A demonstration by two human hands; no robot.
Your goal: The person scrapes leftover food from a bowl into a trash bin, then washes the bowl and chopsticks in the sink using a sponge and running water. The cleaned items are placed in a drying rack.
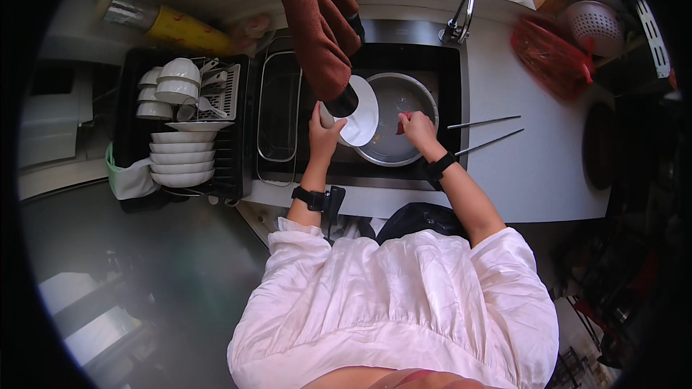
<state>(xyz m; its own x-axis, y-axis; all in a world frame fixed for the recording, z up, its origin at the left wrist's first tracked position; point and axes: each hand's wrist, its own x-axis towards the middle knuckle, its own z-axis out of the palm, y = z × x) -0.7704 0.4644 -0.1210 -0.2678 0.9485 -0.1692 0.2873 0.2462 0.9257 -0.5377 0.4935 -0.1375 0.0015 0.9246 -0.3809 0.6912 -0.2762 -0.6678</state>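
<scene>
My left hand grips the near-left side of a white dish, tilted below the dark end of a spout. A reddish-brown cloth covers most of that spout. Pinched in my right hand is a small dark red cloth or scrubber, held over a round metal basin. The basin stands in the dark sink and has small bits of food scrap inside. The dish overlaps the basin's left rim. Whether water is running cannot be made out.
Left of the sink, a black dish rack holds white bowls and stacked white dishes. A wire basket sits in the sink's left part. Two thin sticks, probably chopsticks, lie at the right edge, near a red plastic bag.
</scene>
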